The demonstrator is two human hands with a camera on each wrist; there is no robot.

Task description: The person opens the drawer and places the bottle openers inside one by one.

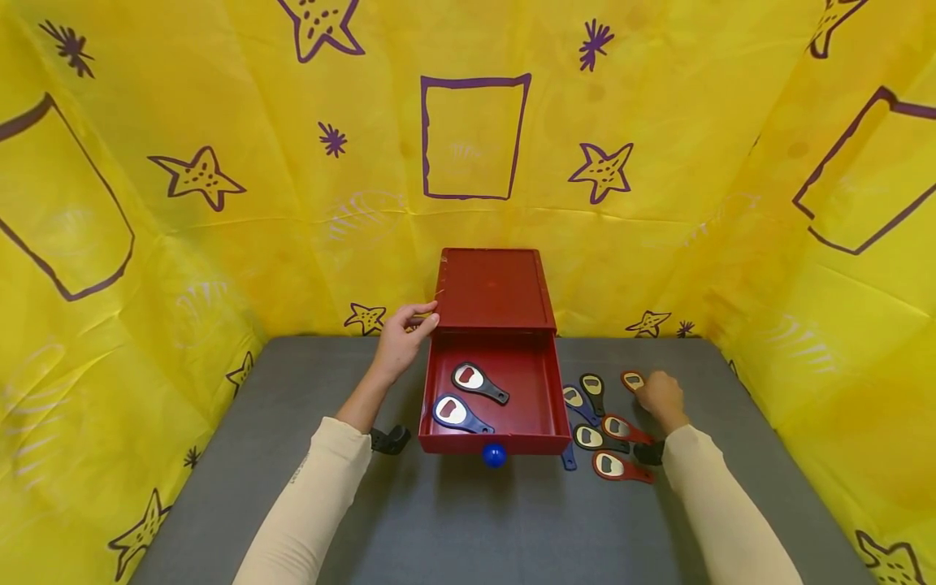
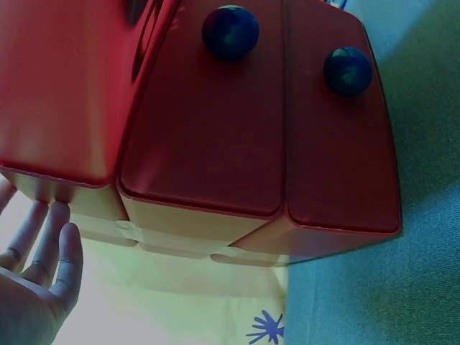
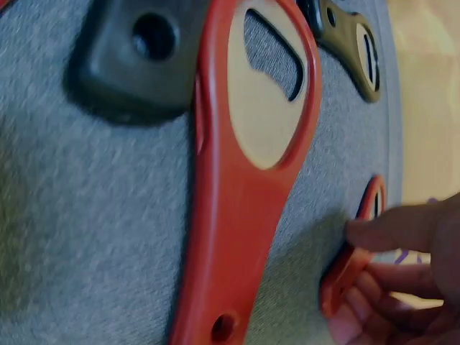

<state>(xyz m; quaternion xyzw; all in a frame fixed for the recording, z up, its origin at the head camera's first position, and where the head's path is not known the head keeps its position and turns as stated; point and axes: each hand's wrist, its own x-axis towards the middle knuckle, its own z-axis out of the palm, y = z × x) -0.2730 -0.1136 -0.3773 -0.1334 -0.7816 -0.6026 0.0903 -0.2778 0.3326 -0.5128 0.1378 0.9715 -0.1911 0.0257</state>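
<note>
My left hand (image 1: 400, 341) touches the left side of the red drawer cabinet (image 1: 491, 286), its fingers fairly straight in the left wrist view. The top drawer (image 1: 532, 406) is pulled out by its blue knob side. Inside lie a black bottle opener (image 1: 488, 387) and a blue bottle opener (image 1: 457, 413). Right of the cabinet, my right hand (image 1: 663, 400) pinches a red bottle opener (image 3: 346, 277) between thumb and fingers, at the far end of a loose group of openers. The palm hides part of its handle in the head view.
On the grey table (image 1: 241, 487) several more openers lie right of the drawer, among them a near red one (image 1: 617, 467) and a black one (image 1: 594, 392). A blue handle (image 1: 569, 457) shows partly beneath the drawer. Yellow patterned cloth (image 1: 497, 227) stands behind and at both sides.
</note>
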